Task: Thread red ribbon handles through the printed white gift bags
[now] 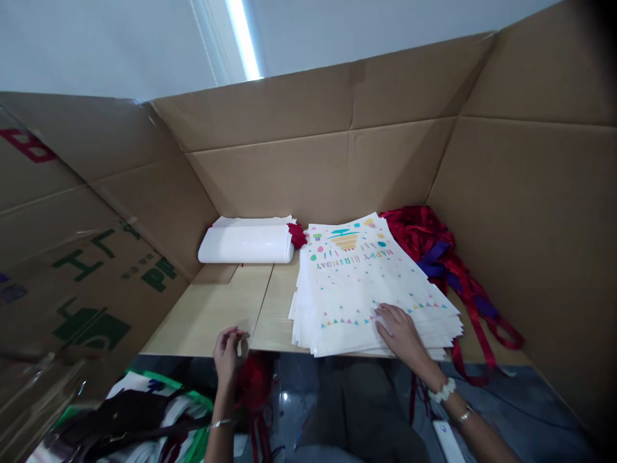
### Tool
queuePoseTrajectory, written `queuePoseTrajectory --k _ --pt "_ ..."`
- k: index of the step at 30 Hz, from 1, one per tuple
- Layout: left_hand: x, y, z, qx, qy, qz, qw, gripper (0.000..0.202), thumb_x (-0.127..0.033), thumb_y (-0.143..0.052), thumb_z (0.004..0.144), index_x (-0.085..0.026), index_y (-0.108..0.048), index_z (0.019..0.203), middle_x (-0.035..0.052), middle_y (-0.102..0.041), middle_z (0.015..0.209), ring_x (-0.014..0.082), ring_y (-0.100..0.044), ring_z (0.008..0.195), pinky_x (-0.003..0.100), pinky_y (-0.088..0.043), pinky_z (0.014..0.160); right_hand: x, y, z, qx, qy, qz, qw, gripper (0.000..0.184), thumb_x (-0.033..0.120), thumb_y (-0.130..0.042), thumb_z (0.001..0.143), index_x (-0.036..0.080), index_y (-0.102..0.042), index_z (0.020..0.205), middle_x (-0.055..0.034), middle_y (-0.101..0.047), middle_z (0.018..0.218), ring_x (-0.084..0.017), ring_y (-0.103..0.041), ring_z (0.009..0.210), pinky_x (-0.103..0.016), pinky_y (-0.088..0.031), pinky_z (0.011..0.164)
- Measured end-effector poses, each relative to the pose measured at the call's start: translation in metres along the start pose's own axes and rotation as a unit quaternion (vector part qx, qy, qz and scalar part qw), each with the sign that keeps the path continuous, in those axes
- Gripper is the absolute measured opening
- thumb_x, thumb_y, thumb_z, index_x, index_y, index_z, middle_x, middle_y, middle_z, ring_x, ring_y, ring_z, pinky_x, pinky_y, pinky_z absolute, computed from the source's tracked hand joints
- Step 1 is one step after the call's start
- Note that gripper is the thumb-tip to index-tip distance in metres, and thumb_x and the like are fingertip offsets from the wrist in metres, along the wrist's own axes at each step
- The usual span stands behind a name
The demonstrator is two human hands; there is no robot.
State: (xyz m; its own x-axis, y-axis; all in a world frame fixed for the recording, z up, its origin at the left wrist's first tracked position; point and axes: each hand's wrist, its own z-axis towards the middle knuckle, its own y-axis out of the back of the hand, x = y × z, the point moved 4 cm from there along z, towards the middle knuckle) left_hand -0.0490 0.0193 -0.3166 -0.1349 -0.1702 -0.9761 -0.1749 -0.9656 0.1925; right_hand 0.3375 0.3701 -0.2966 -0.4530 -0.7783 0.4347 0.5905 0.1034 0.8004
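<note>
1. The work surface is a pale wooden board (207,321) with one straight seam. Large brown cardboard sheets (313,173) stand around it on three sides like walls, and the left sheet has green and red printed marks.
2. Above the cardboard there is a pale wall (96,45) and a bright strip of light (243,38). Past the near edge of the board, a dark glossy floor (289,402) shows.
3. A stack of white printed sheets (366,289) lies on the board, with "HAPPY BIRTHDAY" upside down to the person. Just beside it are a white roll (245,241) in shiny plastic and a heap of red ribbon (419,235).
4. The right hand (402,334) rests flat on the near part of the stack. Its fingers are slightly spread and hold nothing.
5. The left hand (226,354) is at the board edge, near the stack. Its fingers are drawn narrow, and they seem to pinch something small, but I cannot tell what.
6. At the lower left, a dark bag (120,424) lies on green and white cloth, and the edge of the view cuts both off.
</note>
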Motion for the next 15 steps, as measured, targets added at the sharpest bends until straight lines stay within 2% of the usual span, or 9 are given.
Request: queuePoseTrajectory --k 6,15 --pt "0.004 -0.015 0.005 0.047 -0.004 0.061 0.997 0.030 -0.051 -0.057 0.079 -0.027 -0.065 0.096 0.0070 -0.076 0.093 0.0268 -0.076 0.097 0.041 -0.061 0.090 0.001 0.003 -0.020 -0.011 0.002 -0.017 1.000 0.042 0.041 -0.044 0.103 0.026 -0.069 0.133 -0.0123 -0.066 0.142 -0.033 -0.060 0.132 -0.055 -0.047 0.109" --pt "-0.014 -0.014 -0.006 0.080 -0.058 0.077 0.992 0.029 -0.048 -0.058 0.079 -0.026 -0.069 0.093 0.0076 -0.077 0.094 0.0270 -0.073 0.094 0.040 -0.058 0.089 0.001 0.001 -0.023 -0.040 0.005 -0.021 0.999 0.040 0.040 -0.044 0.103 0.027 -0.070 0.131 -0.0120 -0.067 0.140 -0.032 -0.061 0.130 -0.053 -0.047 0.107"
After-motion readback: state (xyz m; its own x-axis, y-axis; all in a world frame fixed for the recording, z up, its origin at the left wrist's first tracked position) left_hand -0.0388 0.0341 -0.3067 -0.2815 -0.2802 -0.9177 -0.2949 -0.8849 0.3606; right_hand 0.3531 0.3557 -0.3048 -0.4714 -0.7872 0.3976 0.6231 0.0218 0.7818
